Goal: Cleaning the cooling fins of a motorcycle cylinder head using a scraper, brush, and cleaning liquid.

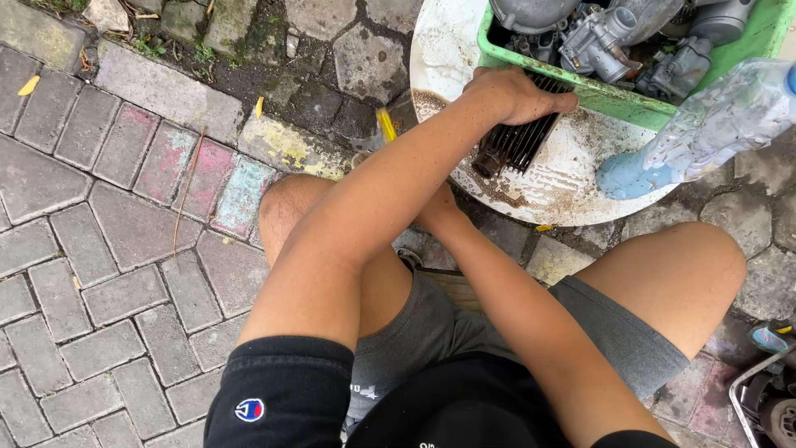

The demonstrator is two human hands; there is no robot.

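Knees bracket the white basin (464,33); left hand (514,95) clamps the finned engine part (518,141) steady at 1 o'clock; right hand's grip hidden.

Outdoor roadside repair spot — worn paving bricks (108,249) with weeds in the joints, green crate (630,99) of greasy carburettors (601,41), finned engine part (518,141) on a stained white basin (448,50).

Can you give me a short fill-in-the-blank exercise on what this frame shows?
1. The left hand rests on a dark ribbed metal part lying in a round ____ basin.
2. The carburetor parts sit in a ____ crate.
3. The right hand is ____ behind the left forearm.

Missing words: white; green; hidden
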